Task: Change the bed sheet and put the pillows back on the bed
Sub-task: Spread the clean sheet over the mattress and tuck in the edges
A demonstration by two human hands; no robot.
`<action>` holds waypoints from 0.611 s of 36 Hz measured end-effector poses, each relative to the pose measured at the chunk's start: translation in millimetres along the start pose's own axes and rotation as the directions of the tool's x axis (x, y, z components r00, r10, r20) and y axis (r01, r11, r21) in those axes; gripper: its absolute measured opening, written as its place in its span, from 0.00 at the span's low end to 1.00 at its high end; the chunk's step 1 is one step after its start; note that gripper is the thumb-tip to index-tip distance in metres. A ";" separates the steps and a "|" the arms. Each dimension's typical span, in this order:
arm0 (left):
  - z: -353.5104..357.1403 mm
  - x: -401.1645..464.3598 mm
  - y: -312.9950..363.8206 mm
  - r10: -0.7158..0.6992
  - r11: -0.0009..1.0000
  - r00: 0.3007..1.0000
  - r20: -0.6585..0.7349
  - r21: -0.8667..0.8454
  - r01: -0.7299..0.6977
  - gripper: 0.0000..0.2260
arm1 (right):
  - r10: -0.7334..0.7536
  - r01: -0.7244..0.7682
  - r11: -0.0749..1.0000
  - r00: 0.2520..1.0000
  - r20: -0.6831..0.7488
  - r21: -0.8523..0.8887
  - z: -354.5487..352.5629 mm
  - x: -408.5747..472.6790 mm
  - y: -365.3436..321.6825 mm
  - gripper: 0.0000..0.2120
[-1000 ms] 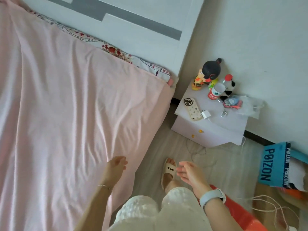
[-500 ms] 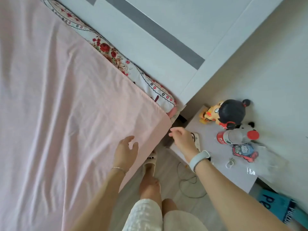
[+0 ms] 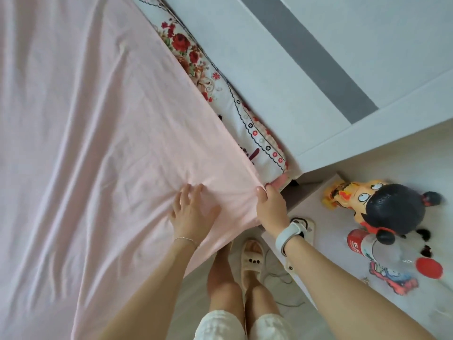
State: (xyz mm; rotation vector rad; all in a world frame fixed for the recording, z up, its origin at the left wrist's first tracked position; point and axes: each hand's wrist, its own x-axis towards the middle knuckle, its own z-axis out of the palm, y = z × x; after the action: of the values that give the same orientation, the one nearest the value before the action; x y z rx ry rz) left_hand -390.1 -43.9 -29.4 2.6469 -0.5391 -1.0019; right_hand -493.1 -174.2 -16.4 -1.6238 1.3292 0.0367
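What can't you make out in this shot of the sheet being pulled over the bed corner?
Head view only:
- Mattress corner: covered by the pink sheet, which the right hand grips there; the left hand presses flat nearby.
- Floral fabric: mostly hidden under the pink sheet.
- Phone: largely hidden behind the right wrist.
- Bottle label: too small to read.
- Pillows: none in frame.

there is one view only, a wide-angle camera worn on the person's head. it looks forward and steeply down, close over the corner of the bed, with the pink sheet [image 3: 98,143] filling the left and the headboard [image 3: 282,69] running across the top right. the person's forearms and legs enter from the bottom edge, and the nightstand [image 3: 331,241] lies at right.
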 end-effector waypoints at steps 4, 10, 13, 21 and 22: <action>-1.9 -19.1 15.5 0.049 0.997 0.998 0.032 -0.062 -0.047 0.32 | -0.172 0.169 0.984 0.984 -0.043 -0.058 -30.3 -17.2 0.9 0.16; 8.1 -62.7 44.9 0.300 0.948 0.950 0.087 0.087 -0.307 0.40 | -0.263 0.246 0.961 0.953 -0.149 -0.126 -115.9 -36.7 19.3 0.15; 16.7 -81.5 63.7 0.403 0.886 0.899 0.172 0.171 -0.430 0.42 | -0.266 0.243 0.962 0.934 -0.239 -0.124 -152.9 -40.4 27.0 0.16; 23.1 -95.3 126.3 0.527 0.833 0.838 0.144 0.106 -0.543 0.35 | -0.345 0.325 0.938 0.828 -0.442 -0.122 -211.1 -44.8 2.6 0.14; 24.7 -97.1 134.2 0.531 0.835 0.836 0.142 0.083 -0.544 0.34 | -0.345 0.328 0.937 0.817 -0.462 -0.118 -217.0 -44.0 2.0 0.13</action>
State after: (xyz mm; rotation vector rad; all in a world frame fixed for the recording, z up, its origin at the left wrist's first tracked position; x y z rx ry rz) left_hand -507.4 -125.5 57.9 2.3112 -1.3217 -0.9556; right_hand -626.3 -290.9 116.5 -1.9559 1.3775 -0.5986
